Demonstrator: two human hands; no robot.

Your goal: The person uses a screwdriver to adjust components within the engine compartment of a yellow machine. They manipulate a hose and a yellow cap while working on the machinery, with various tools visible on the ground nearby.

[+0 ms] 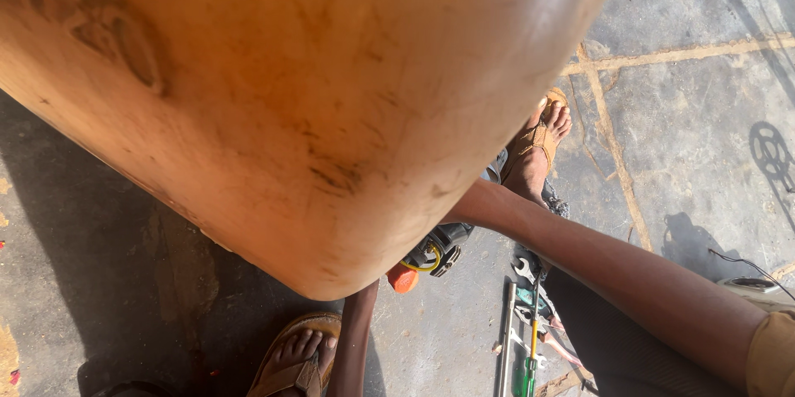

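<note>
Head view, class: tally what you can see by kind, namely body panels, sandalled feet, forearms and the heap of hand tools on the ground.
Orange body panel: 1
Sandalled feet: 2
Forearms: 2, hands hidden behind the panel
Tool heap: 1
Total: 6

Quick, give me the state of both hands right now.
Left hand: hidden behind the orange panel, cannot be told.
Right hand: forearm runs under the same panel, hand hidden, cannot be told.

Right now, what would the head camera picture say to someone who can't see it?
A big orange curved panel fills the view, hiding both hands as two forearms reach under it. Below are sandalled feet on grey concrete, with wrenches and a small engine part.
</note>
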